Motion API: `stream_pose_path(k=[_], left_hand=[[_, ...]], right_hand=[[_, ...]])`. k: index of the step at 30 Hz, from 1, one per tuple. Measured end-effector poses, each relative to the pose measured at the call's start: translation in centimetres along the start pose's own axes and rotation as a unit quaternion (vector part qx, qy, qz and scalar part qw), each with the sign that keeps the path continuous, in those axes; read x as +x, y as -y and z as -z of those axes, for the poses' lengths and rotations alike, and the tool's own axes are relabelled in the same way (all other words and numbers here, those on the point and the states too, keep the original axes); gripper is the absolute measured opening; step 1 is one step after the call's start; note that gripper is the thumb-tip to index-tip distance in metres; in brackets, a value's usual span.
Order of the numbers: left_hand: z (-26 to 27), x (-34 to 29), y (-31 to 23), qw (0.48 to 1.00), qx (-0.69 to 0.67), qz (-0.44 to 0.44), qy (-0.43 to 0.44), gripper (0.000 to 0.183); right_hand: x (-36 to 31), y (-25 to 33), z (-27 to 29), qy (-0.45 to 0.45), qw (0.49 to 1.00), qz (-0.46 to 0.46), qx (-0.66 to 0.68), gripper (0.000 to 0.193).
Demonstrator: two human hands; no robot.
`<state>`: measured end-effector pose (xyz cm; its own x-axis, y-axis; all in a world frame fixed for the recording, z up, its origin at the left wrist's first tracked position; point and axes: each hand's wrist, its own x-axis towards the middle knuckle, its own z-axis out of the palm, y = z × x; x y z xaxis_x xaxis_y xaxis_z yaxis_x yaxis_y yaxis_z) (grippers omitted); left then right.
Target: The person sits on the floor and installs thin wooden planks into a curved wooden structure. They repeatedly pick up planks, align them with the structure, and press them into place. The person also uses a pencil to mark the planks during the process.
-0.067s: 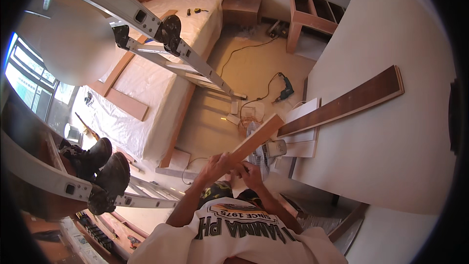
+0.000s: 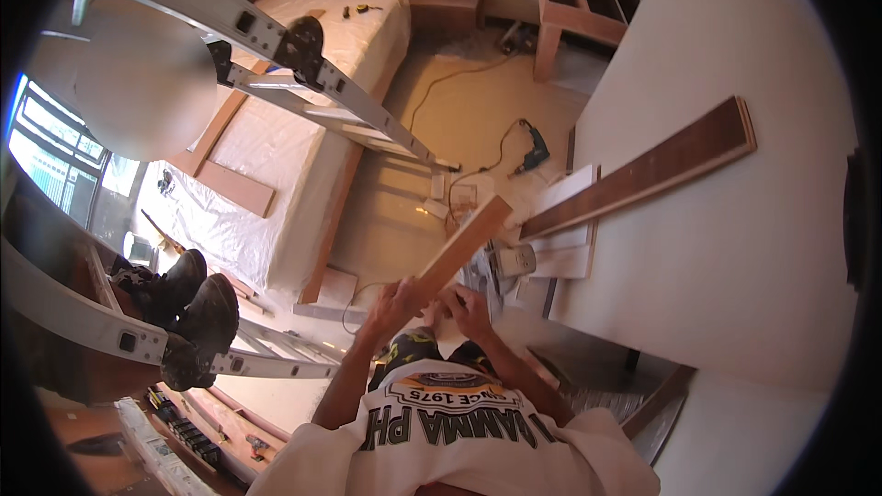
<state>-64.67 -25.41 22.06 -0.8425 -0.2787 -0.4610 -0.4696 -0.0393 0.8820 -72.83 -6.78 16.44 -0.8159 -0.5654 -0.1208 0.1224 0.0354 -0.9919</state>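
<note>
My left hand [image 2: 393,306] is closed round the near end of a wooden board [image 2: 464,243], which slants up and away to the right in front of my body. My right hand [image 2: 469,309] is beside the board's near end, its fingers curled. Whatever those fingers hold, if anything, is too small to make out. Farther right, a long dark brown plank [image 2: 643,170] leans over pale boards [image 2: 565,262]. Below the held board's far end stands a fan [image 2: 514,261], partly hidden.
A metal ladder [image 2: 340,96] with dark rubber feet crosses the left side. Behind it is a plastic-covered bed [image 2: 294,156] with wood strips on it. A corded drill [image 2: 533,149] lies on the floor. A wooden frame unit [image 2: 560,14] stands at the back by the wall.
The view has shifted slightly. The board has moved a little left and toward me with my left hand. My right hand has drawn slightly away from the board.
</note>
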Motion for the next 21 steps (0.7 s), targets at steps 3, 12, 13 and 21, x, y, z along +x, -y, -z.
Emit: stream_pose_path(k=[3, 12, 13, 21], left_hand=[[-1.0, -5.4, 2.0, 0.993, -0.030, 0.070, -0.090, 0.060], [-6.5, -18.7, 9.0, 0.967, -0.065, 0.144, -0.200, 0.057], [-6.4, -19.9, 9.3, 0.967, -0.064, 0.139, -0.205, 0.056], [-7.9, -30.2, 12.5, 0.920, 0.004, 0.135, -0.368, 0.058]], right_hand=[[-1.6, 0.7, 2.4, 0.032, 0.995, -0.047, 0.078, 0.022], [-6.8, -3.2, 3.0, 0.180, 0.964, -0.167, 0.103, 0.038], [-6.7, -3.9, 2.3, 0.198, 0.961, -0.172, 0.095, 0.037], [-9.0, -2.3, -2.6, 0.334, 0.937, -0.102, -0.013, 0.029]])
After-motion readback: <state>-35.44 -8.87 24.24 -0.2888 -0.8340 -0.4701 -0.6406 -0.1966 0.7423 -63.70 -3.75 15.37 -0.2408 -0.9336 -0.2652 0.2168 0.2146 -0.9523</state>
